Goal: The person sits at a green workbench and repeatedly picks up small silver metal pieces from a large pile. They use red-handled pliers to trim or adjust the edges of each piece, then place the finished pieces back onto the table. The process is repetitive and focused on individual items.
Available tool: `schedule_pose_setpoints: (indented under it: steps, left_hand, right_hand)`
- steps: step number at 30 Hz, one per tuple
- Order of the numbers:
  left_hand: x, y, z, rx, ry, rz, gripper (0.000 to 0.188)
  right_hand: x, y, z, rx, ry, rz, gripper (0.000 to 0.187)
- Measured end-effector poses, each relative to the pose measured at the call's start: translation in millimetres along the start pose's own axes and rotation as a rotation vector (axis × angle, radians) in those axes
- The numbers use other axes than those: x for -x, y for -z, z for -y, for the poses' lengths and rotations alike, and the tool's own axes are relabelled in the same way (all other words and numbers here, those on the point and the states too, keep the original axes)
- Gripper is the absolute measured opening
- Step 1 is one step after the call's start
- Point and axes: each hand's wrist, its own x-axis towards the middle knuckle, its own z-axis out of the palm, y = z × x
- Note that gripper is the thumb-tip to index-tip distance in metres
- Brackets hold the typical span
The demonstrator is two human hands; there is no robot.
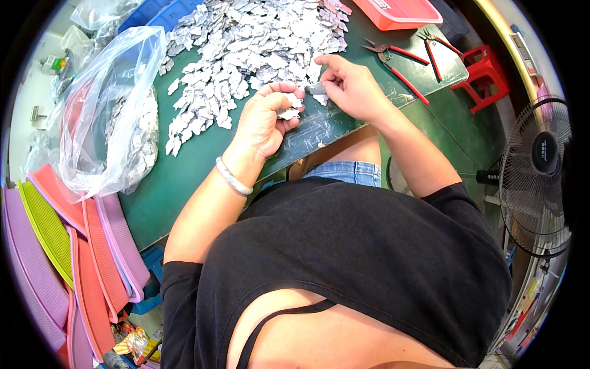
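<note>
At the surface's [150, 209] left edge a clear plastic bag [101, 144] slumps with grey pieces inside; its loose mouth could snag the left forearm and spill some. The left hand [270, 117] curls its grip around a few flat grey pieces [287, 114] near the surface's near edge; relaxing those fingers could let one fall. Beyond it, the heap [252, 52] spreads toward the far edge, so an elbow or sleeve dragged across might scatter its loose outliers. The right hand [353, 89] has its grip closed, apparently pinching a thin grey piece [316, 89]; a thin edge there could slip or nick a fingertip. Toward the right corner lie red-handled pliers [402, 67], one handle end close to the near edge, where the right forearm might knock them off.
</note>
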Motion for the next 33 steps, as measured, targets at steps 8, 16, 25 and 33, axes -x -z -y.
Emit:
schedule_pose_setpoints:
  steps: [8, 16, 25, 33]
  left_hand:
    - [-2.5, -2.6, 3.4, -0.071, 0.001, 0.017, 0.016]
    - [-1.5, 2.0, 1.9, 0.069, 0.007, -0.013, 0.010]
    - [-3.1, 7.3, 2.3, 0.156, 0.031, 0.040, 0.021]
    - [-0.7, 2.0, 3.5, 0.047, 0.003, 0.045, 0.017]
  right_hand:
    - [-4.9, 10.2, 14.3, -0.524, -0.199, 0.191, 0.038]
    - [9.6, -2.4, 3.5, 0.342, 0.277, 0.014, 0.047]
    - [1.7, 15.2, 8.2, -0.399, -0.271, 0.160, 0.036]
    - [-1.1, 14.3, 20.1, -0.554, -0.276, 0.153, 0.037]
